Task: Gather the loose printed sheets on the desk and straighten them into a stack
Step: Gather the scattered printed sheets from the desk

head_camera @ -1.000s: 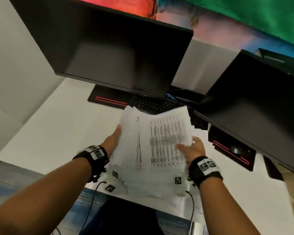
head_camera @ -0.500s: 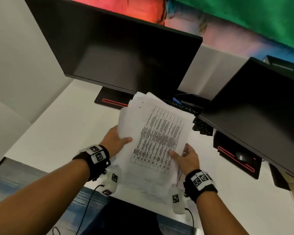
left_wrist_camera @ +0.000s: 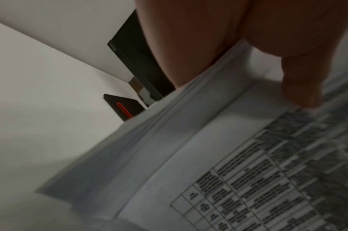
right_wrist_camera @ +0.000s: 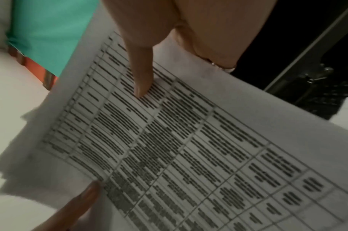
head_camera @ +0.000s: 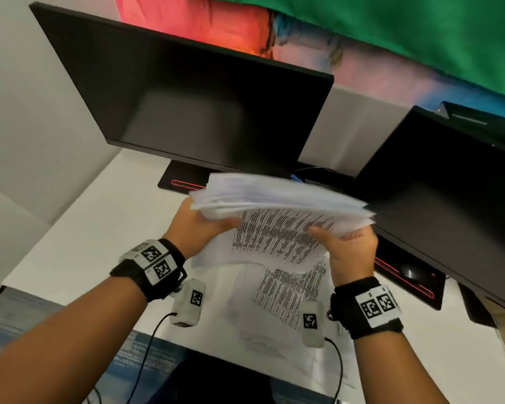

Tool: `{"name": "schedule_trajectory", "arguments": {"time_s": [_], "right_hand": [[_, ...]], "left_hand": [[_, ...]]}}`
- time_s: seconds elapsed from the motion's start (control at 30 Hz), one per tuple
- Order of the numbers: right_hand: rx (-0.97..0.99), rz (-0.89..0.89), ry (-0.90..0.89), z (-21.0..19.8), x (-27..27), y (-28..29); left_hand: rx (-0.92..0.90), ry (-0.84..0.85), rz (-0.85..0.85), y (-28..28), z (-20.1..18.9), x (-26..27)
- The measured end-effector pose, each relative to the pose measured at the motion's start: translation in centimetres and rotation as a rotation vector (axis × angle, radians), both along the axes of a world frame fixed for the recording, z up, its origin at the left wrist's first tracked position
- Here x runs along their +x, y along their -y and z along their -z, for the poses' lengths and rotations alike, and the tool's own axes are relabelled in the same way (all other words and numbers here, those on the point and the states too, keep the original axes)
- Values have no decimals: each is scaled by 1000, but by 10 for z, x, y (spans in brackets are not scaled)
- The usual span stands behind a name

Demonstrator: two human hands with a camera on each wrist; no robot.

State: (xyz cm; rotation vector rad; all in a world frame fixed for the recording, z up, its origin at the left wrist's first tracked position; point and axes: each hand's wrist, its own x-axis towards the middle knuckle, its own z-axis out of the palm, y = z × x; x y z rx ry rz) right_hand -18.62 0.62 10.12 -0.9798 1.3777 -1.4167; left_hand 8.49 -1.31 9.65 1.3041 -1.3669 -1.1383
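Note:
A thick bundle of printed sheets [head_camera: 280, 205] is lifted off the white desk [head_camera: 79, 228] in both hands, its uneven top edges fanned out and blurred. My left hand [head_camera: 199, 225] grips its left side, with the thumb [left_wrist_camera: 301, 87] on the printed face of the sheets [left_wrist_camera: 188, 164]. On the right side my right hand [head_camera: 350, 249] grips the bundle, thumb [right_wrist_camera: 143, 75] pressed on the table print of the sheets [right_wrist_camera: 188, 140]. More loose printed sheets [head_camera: 289, 290] lie flat on the desk below the bundle.
Two dark monitors stand close behind, one centre [head_camera: 193, 106] and one right [head_camera: 449, 199]. Their black bases with red stripes [head_camera: 184, 182] [head_camera: 405, 284] sit on the desk, and a mouse [head_camera: 410, 272] rests on the right one. The desk's near edge lies just below my wrists.
The bundle has gone up and tipped back, so its top edges now face me. My hands slid out to its two sides, and printed sheets on the desk have come into sight.

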Motion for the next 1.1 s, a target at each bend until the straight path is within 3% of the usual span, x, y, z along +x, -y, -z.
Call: {"name": "schedule_trajectory", "arguments": {"time_s": [0.13, 0.3, 0.53, 0.63, 0.7, 0.77, 0.83, 0.87, 0.97, 1.1], "right_hand": [[119, 15, -54, 10, 6, -9], [284, -105, -131, 24, 11, -13], [226, 43, -2, 33, 17, -19], [392, 43, -195, 72, 12, -22], [499, 73, -428, 98, 8, -24], [762, 152, -728, 117, 0, -30], [1051, 206, -843, 130, -8, -41], [1105, 193, -858, 136, -11, -46], [1063, 140, -972, 146, -20, -55], [1041, 74, -1020, 136, -38, -49]], "left_hand": [[68, -1, -36, 0, 21, -8], [194, -35, -24, 2, 38, -1], [165, -129, -67, 2, 42, -5], [260, 127, 6, -9, 73, -11], [271, 235, 4, -11, 84, -19], [213, 298, -29, -5, 80, -24], [155, 348, -62, 4, 74, -20], [140, 348, -74, 8, 69, -16], [183, 326, -109, 15, 63, 9], [409, 340, -100, 4, 75, 26]]}}
